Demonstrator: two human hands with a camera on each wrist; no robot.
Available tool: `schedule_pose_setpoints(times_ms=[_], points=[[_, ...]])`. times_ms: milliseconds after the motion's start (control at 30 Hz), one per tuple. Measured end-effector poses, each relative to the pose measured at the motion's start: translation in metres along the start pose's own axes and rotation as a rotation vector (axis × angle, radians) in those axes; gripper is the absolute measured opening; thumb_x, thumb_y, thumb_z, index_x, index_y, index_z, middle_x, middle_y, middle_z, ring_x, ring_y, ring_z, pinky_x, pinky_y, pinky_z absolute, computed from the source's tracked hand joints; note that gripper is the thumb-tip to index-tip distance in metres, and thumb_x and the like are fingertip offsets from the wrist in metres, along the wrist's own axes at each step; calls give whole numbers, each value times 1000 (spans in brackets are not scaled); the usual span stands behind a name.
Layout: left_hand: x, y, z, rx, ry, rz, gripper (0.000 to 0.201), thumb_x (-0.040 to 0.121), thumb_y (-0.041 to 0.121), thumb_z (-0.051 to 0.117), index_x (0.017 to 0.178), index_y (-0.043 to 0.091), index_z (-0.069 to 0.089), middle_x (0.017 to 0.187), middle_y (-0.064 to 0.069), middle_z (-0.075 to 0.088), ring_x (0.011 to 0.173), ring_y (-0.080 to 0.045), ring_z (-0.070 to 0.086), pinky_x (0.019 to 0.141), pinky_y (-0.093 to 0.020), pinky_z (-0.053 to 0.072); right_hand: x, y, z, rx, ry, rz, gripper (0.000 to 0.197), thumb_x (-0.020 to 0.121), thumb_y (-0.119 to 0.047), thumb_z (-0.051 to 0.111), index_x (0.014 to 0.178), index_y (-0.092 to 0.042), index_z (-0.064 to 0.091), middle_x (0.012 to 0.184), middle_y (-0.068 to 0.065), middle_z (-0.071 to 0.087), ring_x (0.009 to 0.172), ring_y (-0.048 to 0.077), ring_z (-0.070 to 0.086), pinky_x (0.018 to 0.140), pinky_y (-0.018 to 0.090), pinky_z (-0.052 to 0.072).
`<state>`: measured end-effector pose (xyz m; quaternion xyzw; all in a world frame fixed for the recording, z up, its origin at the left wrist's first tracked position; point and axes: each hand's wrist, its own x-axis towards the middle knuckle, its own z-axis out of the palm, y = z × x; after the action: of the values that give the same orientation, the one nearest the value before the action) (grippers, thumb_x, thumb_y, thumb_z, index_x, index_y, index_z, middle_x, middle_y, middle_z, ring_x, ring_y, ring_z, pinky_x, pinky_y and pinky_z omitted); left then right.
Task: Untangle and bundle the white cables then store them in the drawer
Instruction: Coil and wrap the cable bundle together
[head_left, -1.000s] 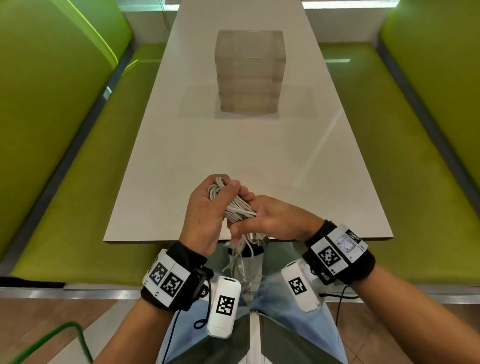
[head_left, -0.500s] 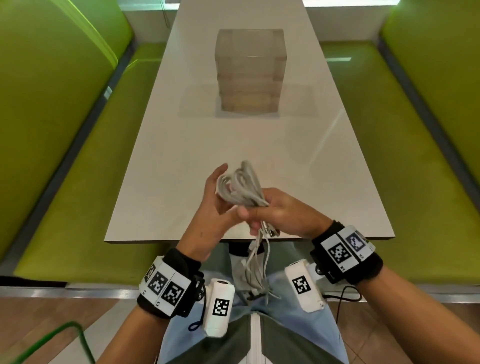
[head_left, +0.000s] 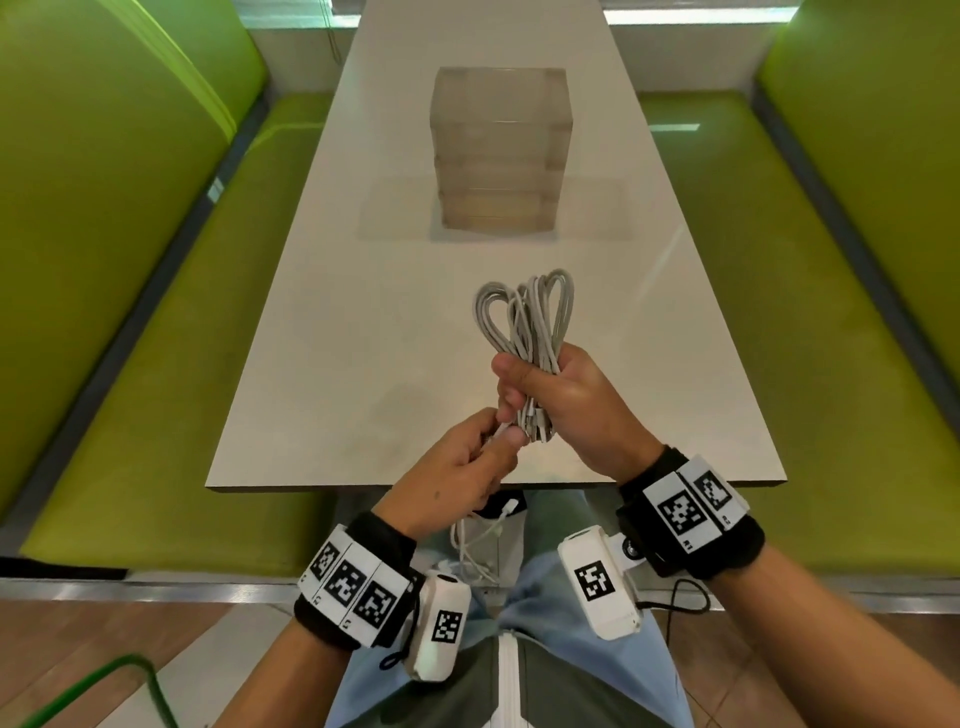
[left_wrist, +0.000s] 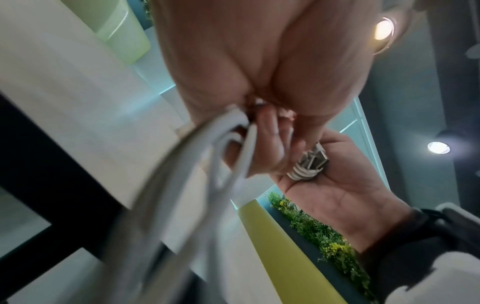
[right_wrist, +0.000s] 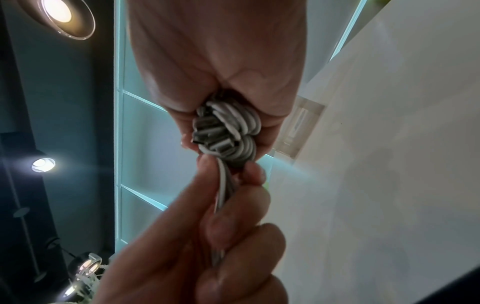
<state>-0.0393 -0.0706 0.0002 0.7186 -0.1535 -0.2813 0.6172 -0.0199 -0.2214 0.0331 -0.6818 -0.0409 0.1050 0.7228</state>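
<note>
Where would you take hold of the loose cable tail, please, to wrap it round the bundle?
Probably close under the bundle, where the left hand already pinches the tail. Come from below and the left: the right hand covers the bundle's waist, loops fan out above, and the slack hangs free below the table edge.
</note>
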Motion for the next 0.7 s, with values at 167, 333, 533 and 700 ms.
schedule_pose_setpoints(times_ms=[167, 333, 533, 700], points=[[-4, -13, -6, 165, 54, 56, 26, 96, 32, 50, 90, 8, 52, 60, 8, 48, 48, -7, 41, 51, -21, 37, 2, -9, -14, -97, 29, -44, 22, 94, -19, 55, 76, -6, 53, 57, 1, 53, 60, 23, 57, 61, 39, 45], [-2, -8, -21, 339, 108, 134, 13, 93, 24, 58, 82, 18, 61, 56, 8, 46, 51, -3, 41, 52, -17, 33, 5, -28, -29, -604, -257, 110, 19, 87, -24, 65, 70, -18, 59, 58, -2, 61, 45, 6, 51, 42, 19, 40], [4, -6, -21, 355, 127, 149, 27, 87, 31, 60, 61, 37, 64, 50, 10, 52, 52, -4, 47, 57, -18, 39, 8, -38, -26, -879, -517, 165, 10, 81, -24, 71, 76, -22, 63, 64, -8, 61, 49, -3, 50, 47, 7, 37], [5, -11, -22, 302, 105, 113, 28, 86, 25, 63, 59, 30, 64, 55, 9, 57, 60, -9, 54, 68, -24, 43, 7, -28, -25, -996, -535, 118, 17, 74, -21, 77, 81, -20, 61, 76, -3, 58, 59, 4, 48, 53, 15, 36]])
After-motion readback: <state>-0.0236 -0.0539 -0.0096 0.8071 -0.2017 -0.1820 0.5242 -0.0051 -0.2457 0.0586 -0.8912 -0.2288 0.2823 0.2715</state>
